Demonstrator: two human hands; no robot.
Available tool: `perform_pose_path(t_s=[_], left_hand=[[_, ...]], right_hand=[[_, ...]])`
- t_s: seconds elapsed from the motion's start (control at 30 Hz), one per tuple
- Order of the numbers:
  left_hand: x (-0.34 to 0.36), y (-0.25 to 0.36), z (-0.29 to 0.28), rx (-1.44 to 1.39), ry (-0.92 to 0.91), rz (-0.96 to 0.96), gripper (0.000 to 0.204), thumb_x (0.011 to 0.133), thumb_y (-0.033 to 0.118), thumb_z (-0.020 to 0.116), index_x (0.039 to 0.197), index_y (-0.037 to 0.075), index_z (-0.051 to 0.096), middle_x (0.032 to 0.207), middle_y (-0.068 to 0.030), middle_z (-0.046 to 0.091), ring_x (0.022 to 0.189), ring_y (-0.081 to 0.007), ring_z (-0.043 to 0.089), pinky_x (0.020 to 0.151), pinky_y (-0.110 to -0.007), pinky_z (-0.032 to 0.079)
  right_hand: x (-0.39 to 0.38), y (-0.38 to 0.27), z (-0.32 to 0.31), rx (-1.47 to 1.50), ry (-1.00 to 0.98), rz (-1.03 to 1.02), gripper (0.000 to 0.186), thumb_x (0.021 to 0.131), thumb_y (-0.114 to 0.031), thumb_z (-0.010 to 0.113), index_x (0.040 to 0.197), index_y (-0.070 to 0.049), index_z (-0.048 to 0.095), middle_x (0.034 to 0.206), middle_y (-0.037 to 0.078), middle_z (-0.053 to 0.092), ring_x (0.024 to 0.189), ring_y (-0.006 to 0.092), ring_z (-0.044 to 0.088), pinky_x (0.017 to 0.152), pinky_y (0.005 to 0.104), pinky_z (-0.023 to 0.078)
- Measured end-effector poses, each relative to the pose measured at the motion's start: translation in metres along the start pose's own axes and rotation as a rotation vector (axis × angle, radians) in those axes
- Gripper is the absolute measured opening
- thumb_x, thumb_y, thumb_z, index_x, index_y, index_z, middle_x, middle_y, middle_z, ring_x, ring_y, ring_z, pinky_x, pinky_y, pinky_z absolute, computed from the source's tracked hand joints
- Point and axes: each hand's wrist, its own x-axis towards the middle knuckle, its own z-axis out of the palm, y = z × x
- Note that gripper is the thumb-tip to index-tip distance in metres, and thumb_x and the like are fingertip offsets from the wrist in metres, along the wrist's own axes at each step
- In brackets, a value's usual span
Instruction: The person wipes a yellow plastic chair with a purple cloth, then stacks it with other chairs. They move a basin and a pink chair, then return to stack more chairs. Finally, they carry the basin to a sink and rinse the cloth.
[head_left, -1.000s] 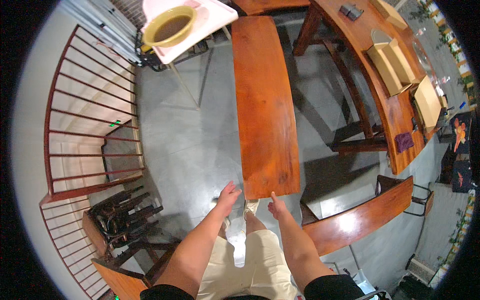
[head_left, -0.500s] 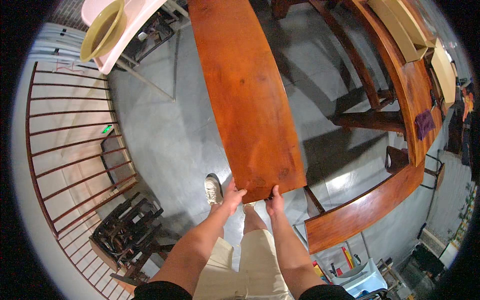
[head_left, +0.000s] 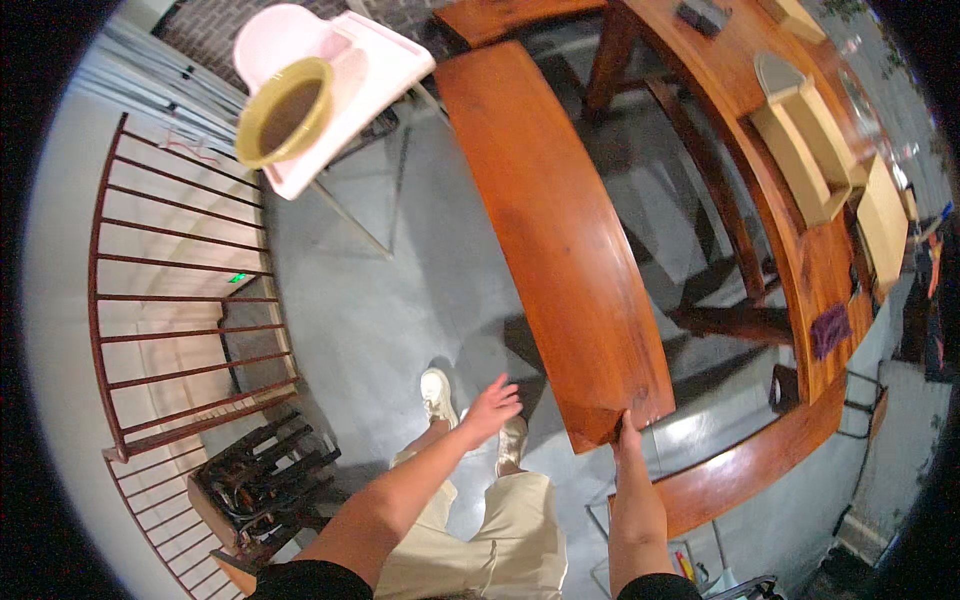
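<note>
A long reddish-brown wooden bench (head_left: 570, 250) stretches from its near end in front of me toward the far wall. My right hand (head_left: 628, 438) grips its near end, with the thumb on the top and the other fingers hidden below. Apart from the bench, over the floor to its left, hangs my left hand (head_left: 492, 408), open with its fingers spread and nothing in it.
Right of the bench stands a long wooden table (head_left: 740, 120) with cardboard boxes (head_left: 800, 150) and a purple cloth (head_left: 830, 332). Another wooden bench (head_left: 750, 470) lies near right. A pink high chair (head_left: 370, 100) bears a yellow basin (head_left: 290, 115). Metal railing (head_left: 190, 299) lines the left.
My left hand has let go of the bench and opened to its left. The bench's near end has shifted right toward the table, my right hand still on it. The view has also shifted.
</note>
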Motion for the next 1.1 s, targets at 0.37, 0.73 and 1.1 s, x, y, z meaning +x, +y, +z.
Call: perform_pose_path(t_s=[0.37,0.73,1.1], left_hand=[[-0.095,0.299,-0.251,-0.244,0.494,0.418,0.071,0.095,0.01,0.063,0.156,0.006,0.027,0.141,-0.0149,0.054,0.119,-0.0217,0.058,0.097,-0.037,0.05],[-0.095,0.494,-0.405,-0.354,0.604,0.472,0.077,0.095,0.017,0.064,0.159,0.009,0.022,0.155,-0.016,0.037,0.138,-0.0247,0.041,0.111,-0.043,0.039],[-0.03,0.493,-0.395,-0.427,0.591,0.417,0.057,0.087,0.007,0.064,0.142,0.011,0.052,0.124,-0.0029,0.063,0.104,-0.0142,0.061,0.092,-0.029,0.047]], right_hand=[[-0.139,-0.091,0.394,-0.788,-0.464,-0.438,0.044,0.092,-0.019,0.072,0.126,0.006,0.061,0.109,0.01,0.07,0.094,0.016,0.064,0.081,0.0289,0.052],[-0.279,-0.242,0.848,-1.364,-0.583,-0.976,0.054,0.095,-0.031,0.064,0.136,0.003,0.056,0.121,0.019,0.069,0.109,0.0286,0.067,0.092,0.0373,0.052],[-0.241,-0.236,0.94,-1.668,-0.709,-0.884,0.044,0.098,-0.026,0.06,0.135,-0.003,0.054,0.104,0.018,0.07,0.09,0.0301,0.07,0.079,0.0409,0.056]])
